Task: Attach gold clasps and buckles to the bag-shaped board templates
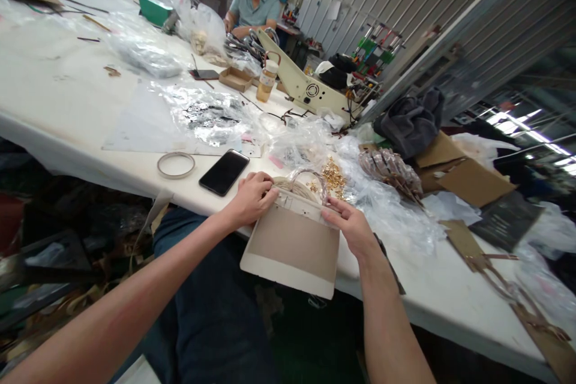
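Observation:
A flat beige bag panel [294, 240] with a paler strip along its lower edge hangs over the table's front edge. My left hand [254, 197] grips its upper left corner, fingers curled over the top. At the upper right corner, my right hand [350, 223] pinches the panel between thumb and fingers. Just behind the top edge lie a coil of pale cord [297, 189] and a clear-wrapped ring-shaped handle [310, 175]; whether they touch the panel I cannot tell. Small gold metal fittings [333, 175] are heaped beyond my right hand.
Left of my hands lie a black phone [224, 172] and a roll of tape [176, 165]. Farther back are plastic-wrapped silver pieces [211, 114], a bottle [267, 81] and a cream machine [310, 87]. Wrapped handles [390, 169] and a cardboard box [472, 177] stand right. A person [254, 6] sits opposite.

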Action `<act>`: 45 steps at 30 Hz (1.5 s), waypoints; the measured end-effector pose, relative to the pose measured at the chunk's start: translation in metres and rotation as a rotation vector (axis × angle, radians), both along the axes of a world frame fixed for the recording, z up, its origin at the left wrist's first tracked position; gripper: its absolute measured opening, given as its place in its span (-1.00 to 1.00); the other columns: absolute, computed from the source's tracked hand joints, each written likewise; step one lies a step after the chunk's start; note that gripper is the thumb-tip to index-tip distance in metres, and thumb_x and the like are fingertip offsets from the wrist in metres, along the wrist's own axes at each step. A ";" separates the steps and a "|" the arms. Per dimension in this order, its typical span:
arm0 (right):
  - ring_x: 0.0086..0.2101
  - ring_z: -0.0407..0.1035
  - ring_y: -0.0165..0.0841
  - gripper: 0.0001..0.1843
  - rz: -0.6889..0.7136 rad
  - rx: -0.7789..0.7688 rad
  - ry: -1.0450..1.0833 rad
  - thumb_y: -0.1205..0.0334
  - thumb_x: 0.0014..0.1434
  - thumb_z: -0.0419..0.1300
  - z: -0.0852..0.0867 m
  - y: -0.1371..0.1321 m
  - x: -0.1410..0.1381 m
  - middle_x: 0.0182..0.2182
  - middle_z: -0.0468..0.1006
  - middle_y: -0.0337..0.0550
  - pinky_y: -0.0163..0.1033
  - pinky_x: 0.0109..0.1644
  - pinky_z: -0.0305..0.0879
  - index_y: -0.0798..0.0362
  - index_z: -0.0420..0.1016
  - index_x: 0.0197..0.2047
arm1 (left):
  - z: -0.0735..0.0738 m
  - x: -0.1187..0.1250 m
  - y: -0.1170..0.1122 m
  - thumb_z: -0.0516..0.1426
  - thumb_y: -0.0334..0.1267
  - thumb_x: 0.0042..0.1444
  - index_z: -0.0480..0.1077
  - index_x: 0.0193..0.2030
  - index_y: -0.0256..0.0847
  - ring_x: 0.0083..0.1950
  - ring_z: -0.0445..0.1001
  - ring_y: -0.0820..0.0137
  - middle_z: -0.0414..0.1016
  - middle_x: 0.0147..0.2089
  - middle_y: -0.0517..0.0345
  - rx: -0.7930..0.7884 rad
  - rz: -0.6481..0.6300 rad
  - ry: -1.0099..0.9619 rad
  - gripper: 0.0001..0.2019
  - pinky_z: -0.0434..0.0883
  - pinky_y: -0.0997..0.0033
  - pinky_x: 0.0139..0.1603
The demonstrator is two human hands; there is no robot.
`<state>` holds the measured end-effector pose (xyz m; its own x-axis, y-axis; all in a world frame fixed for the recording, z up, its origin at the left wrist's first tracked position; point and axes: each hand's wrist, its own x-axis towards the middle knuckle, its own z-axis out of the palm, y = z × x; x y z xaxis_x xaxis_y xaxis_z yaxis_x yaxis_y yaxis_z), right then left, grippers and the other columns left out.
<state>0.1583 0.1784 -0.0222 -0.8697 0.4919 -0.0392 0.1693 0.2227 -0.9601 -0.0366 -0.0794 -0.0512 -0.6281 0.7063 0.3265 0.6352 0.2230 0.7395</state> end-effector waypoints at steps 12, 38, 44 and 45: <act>0.06 0.57 0.00 -0.50 0.048 0.610 0.041 0.01 0.36 0.39 0.004 -0.010 -0.038 0.12 0.68 0.00 0.13 0.34 0.46 0.05 0.72 0.28 | 0.000 -0.016 -0.004 -0.08 -0.20 0.51 0.41 -0.18 -0.15 0.19 0.40 0.03 0.55 0.18 -0.11 -0.089 0.107 0.160 -0.70 0.22 -0.12 0.26; 0.25 0.46 0.01 -0.54 -0.057 0.729 0.053 0.04 0.50 0.19 -0.031 -0.014 -0.021 0.25 0.59 0.07 0.15 0.47 0.36 0.06 0.69 0.28 | -0.018 -0.011 0.004 -0.09 -0.03 0.64 0.34 -0.21 -0.12 -0.01 0.45 0.10 0.42 -0.12 -0.03 0.025 -0.086 0.081 -0.60 0.39 0.07 0.10; 0.27 0.45 -0.01 -0.54 -0.043 0.741 0.032 0.07 0.58 0.14 -0.030 -0.018 -0.021 0.27 0.56 0.06 0.12 0.50 0.33 0.06 0.63 0.37 | -0.015 -0.014 0.005 -0.08 -0.07 0.63 0.34 -0.22 -0.12 -0.01 0.46 0.10 0.41 -0.10 -0.04 -0.004 -0.094 0.085 -0.63 0.42 0.06 0.13; 0.27 0.44 -0.01 -0.54 -0.037 0.750 0.030 0.08 0.59 0.13 -0.030 -0.019 -0.022 0.28 0.55 0.07 0.10 0.50 0.33 0.06 0.62 0.38 | -0.015 -0.014 0.006 -0.09 -0.06 0.63 0.34 -0.21 -0.12 -0.01 0.47 0.10 0.41 -0.10 -0.04 -0.001 -0.097 0.083 -0.63 0.42 0.05 0.13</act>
<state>0.1368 0.1594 -0.0525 -0.8475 0.4067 0.3411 0.1660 0.8134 -0.5576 -0.0510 -0.0737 -0.0659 -0.5279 0.7624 0.3742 0.7129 0.1583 0.6832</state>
